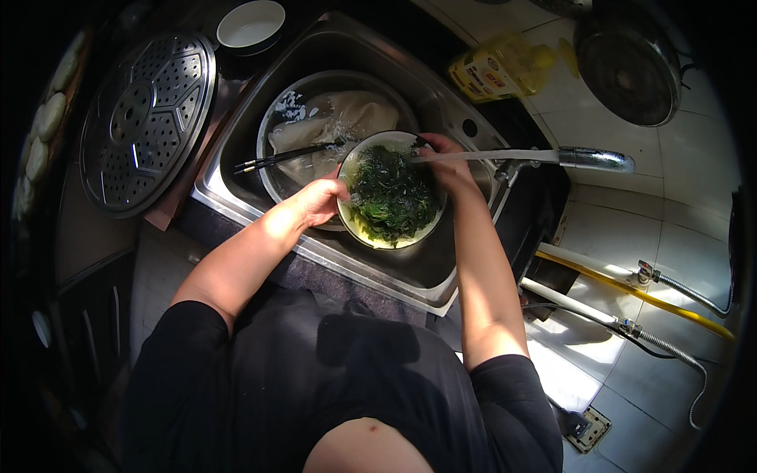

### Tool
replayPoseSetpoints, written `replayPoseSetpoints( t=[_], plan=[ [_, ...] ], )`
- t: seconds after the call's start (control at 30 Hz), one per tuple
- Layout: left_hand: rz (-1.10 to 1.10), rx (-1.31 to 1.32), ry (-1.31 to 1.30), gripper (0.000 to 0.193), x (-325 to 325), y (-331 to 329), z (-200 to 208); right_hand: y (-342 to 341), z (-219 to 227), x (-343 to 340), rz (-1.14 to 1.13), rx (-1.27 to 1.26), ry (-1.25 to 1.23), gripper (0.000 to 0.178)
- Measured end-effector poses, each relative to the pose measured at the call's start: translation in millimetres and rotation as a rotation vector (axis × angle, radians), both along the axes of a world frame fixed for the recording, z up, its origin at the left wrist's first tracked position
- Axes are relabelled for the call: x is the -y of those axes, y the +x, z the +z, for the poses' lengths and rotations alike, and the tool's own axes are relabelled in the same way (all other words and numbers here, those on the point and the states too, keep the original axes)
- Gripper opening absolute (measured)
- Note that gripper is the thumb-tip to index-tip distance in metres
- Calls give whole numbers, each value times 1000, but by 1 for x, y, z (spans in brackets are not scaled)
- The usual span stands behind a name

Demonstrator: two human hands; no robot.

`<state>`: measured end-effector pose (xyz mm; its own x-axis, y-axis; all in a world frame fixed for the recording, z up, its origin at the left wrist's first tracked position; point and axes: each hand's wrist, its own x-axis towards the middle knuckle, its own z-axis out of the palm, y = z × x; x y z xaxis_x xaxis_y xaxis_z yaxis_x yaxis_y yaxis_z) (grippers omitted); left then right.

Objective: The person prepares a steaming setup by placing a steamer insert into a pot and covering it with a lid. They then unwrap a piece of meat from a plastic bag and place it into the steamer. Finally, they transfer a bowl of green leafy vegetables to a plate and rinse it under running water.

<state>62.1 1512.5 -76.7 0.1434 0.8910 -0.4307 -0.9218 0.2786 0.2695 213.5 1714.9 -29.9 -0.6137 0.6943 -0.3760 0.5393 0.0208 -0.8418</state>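
Between my two hands a white bowl (352, 216) with a dark rim hangs over the sink. Dark green leafy vegetables (390, 201) lie in it in greenish water. My left hand (322, 201) grips the bowl's left rim, and my right hand (446, 164) holds its upper right rim. From the faucet (595, 159) at the right a stream of water (481, 155) runs to the bowl. Behind the bowl stands a large metal basin (272, 98) with water and a pale cloth (347, 118). A pair of dark chopsticks (288, 156) reaches across the basin's edge.
The steel sink (331, 35) surrounds the basin. To the left stands a perforated metal steamer rack (150, 118), with a small white bowl (251, 27) behind it. A yellow bottle (501, 67) stands at the back right, near a hanging pan (627, 71). Pipes (599, 276) run along the tiled wall.
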Motion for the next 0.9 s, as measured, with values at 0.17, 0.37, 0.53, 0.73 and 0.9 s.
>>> replayPoseSetpoints(
  t=[0.17,0.37,0.53,0.73,0.9],
  plan=[
    [-27,-19,-7,66,1,0,-10,2,5,7,-40,-37,160,27],
    [-50,-34,-30,66,1,3,-21,11,36,35,198,-27,683,18],
    [-68,-35,1,66,0,2,9,21,33,64,414,75,362,35],
    [-86,-26,30,64,0,2,-1,17,41,96,537,423,689,92],
    [-46,-45,43,61,-1,4,1,1,45,101,436,570,467,82]
  ],
)
